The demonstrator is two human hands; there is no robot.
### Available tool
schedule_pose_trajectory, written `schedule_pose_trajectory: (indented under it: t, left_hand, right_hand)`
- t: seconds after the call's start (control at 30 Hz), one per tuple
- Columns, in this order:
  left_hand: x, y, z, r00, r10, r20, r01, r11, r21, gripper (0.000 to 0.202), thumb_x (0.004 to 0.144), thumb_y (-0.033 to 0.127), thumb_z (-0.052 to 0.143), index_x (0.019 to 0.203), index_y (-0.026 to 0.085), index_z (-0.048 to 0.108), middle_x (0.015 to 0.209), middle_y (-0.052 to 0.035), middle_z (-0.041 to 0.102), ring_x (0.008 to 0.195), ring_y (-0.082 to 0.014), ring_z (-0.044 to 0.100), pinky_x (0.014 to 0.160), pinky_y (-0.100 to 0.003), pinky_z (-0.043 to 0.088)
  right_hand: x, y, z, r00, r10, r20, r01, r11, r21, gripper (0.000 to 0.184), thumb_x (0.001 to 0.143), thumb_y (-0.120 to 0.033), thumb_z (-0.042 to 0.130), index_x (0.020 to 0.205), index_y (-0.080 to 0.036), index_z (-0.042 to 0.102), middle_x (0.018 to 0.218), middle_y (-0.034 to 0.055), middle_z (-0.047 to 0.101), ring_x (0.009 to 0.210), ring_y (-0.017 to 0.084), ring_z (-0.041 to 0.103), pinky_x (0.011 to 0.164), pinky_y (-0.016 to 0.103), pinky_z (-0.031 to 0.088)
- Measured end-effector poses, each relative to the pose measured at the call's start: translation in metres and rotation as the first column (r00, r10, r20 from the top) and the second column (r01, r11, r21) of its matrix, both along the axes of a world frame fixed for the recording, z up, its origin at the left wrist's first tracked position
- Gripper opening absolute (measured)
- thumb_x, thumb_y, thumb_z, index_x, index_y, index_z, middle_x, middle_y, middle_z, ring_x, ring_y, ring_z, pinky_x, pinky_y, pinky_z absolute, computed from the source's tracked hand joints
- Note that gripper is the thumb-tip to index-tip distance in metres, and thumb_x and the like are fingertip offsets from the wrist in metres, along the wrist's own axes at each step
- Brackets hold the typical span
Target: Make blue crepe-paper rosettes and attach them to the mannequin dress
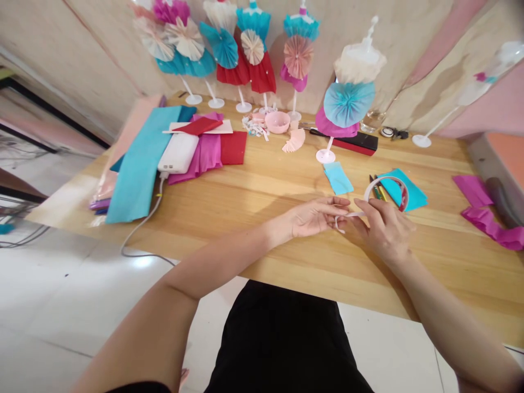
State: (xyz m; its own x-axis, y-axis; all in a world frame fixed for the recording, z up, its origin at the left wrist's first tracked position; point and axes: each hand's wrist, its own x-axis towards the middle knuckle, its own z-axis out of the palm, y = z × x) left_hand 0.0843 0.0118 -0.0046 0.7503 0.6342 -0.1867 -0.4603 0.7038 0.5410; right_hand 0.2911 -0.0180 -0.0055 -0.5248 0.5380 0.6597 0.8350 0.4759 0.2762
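My right hand (pixel 385 226) is closed around the lower edge of a roll of white tape (pixel 404 198), which stands tilted up with a red inner core showing. From it a narrow strip of tape (pixel 355 214) runs left to my left hand (pixel 317 216), whose fingers pinch it. The strip's loose end curls down below those fingertips. Just beyond my left fingers lies a small light blue paper piece (pixel 338 178). Behind the roll are a folded turquoise paper (pixel 413 191) and a dark-and-yellow cutter-like tool (pixel 381 192), partly covered.
Dress forms in crepe-paper skirts line the wall; the nearest (pixel 349 103) stands before my hands. A pink bowl (pixel 277 122) sits among white scraps. Folded coloured papers (pixel 141 164) and a white power bank (pixel 179 153) with a cable lie left. Magenta ruffled strips (pixel 493 228) lie right.
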Motion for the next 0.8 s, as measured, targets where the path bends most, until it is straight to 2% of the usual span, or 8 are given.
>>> schedule_pose_trajectory:
  t: [0.1,0.27,0.43,0.63,0.8]
  left_hand:
    - [0.000,0.000,0.000,0.999,0.033,0.001,-0.033,0.998,0.049,0.027,0.073,0.004,0.072,0.095,0.013,0.061,0.089,-0.0018,0.064,0.082,-0.0106,0.062,0.083,-0.029,0.045]
    - [0.001,0.000,0.000,0.995,0.099,-0.030,-0.094,0.987,0.132,0.022,0.071,0.015,0.078,0.087,0.014,0.062,0.085,-0.0001,0.063,0.078,-0.0087,0.060,0.086,-0.029,0.043]
    - [0.002,0.001,-0.001,0.992,0.109,-0.063,-0.097,0.980,0.172,0.023,0.070,0.023,0.080,0.086,0.013,0.065,0.086,-0.0014,0.063,0.079,-0.0094,0.059,0.088,-0.032,0.041]
    - [-0.001,0.004,-0.002,0.985,0.156,-0.078,-0.136,0.967,0.215,0.028,0.076,0.033,0.076,0.097,0.015,0.067,0.092,-0.0033,0.063,0.082,-0.0104,0.058,0.086,-0.032,0.041]
    - [-0.003,0.004,-0.001,0.987,0.038,-0.158,0.005,0.965,0.263,0.032,0.076,0.041,0.074,0.092,0.013,0.068,0.094,-0.0050,0.063,0.079,-0.0093,0.053,0.085,-0.032,0.039]
  right_hand:
    - [0.002,-0.001,-0.001,1.000,0.015,0.004,-0.016,1.000,0.020,0.024,0.087,-0.031,0.062,0.110,-0.028,0.066,0.093,0.0038,0.068,0.074,0.012,0.059,0.064,0.025,0.038]
    - [0.006,-0.003,-0.005,1.000,-0.024,0.012,0.025,0.993,-0.117,0.016,0.090,-0.032,0.056,0.098,-0.031,0.071,0.088,0.0035,0.068,0.069,0.012,0.056,0.061,0.027,0.036]
    - [0.008,-0.004,-0.004,0.996,-0.050,-0.073,0.036,0.982,-0.186,0.017,0.090,-0.033,0.057,0.099,-0.032,0.072,0.092,0.0041,0.068,0.071,0.013,0.057,0.062,0.028,0.035]
    - [0.011,-0.003,-0.005,0.992,-0.040,-0.117,0.026,0.993,-0.119,0.020,0.089,-0.030,0.059,0.104,-0.035,0.073,0.094,0.0040,0.070,0.071,0.013,0.058,0.066,0.028,0.037]
    - [0.012,0.000,-0.005,0.990,-0.061,-0.126,0.057,0.998,-0.033,0.020,0.087,-0.033,0.062,0.103,-0.033,0.074,0.094,0.0053,0.070,0.071,0.015,0.058,0.067,0.029,0.039]
